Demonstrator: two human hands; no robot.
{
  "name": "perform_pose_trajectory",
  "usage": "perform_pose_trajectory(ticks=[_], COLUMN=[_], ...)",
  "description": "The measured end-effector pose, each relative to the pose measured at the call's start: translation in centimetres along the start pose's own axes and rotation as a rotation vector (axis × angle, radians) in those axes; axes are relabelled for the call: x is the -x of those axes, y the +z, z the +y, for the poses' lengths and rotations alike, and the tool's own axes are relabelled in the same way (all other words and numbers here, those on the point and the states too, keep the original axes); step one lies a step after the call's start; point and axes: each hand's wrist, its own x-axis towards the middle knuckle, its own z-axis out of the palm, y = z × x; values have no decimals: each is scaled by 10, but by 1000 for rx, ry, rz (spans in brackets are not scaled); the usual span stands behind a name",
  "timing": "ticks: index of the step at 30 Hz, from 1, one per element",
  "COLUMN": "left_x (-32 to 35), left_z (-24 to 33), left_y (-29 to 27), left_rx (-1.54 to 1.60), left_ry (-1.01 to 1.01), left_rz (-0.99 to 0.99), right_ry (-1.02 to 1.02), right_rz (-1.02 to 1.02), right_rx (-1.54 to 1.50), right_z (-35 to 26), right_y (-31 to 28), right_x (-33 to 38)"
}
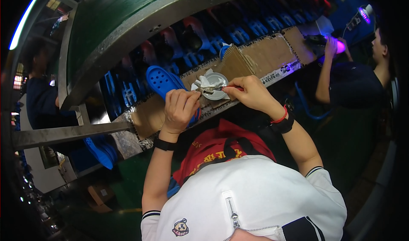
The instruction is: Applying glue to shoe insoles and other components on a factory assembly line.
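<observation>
My right hand (252, 95) is closed around a thin tool with a dark red handle (234, 88), its tip pointing left towards my other hand. Opposite it, my left hand (180, 109) pinches something small between thumb and fingers, too small to make out. Just beyond both hands, a round white dish (223, 79) holds crumpled white tissue (208, 78). A blue clog with holes in its upper (162, 79) lies beyond my left hand. Another bit of blue (196, 118) shows beside my left wrist, mostly hidden.
Flattened cardboard (272, 49) covers the bench. A cardboard piece (237, 61) stands beyond the dish. Behind runs a row of blue racks (238, 34) under a metal frame (140, 25). More blue clogs (100, 151) lie left. A co-worker (358, 83) sits right by a purple light.
</observation>
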Motion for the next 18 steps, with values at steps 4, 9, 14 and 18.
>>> perform_pose_trajectory(ticks=[4,9,14,18], left_x=[4,4,5,7], left_z=[-1,2,3,3], left_y=[-1,2,3,4], left_rx=[-13,19,13,5], left_ry=[-8,25,-2,-39], left_rz=[-12,-2,-6,10], right_ry=[-26,-9,24,-68], right_rz=[-66,-54,-42,-20], right_rx=[20,23,58,79], right_z=[-2,1,-5,-4], right_y=[-8,-1,1,-5], right_x=[2,-4,-4,3])
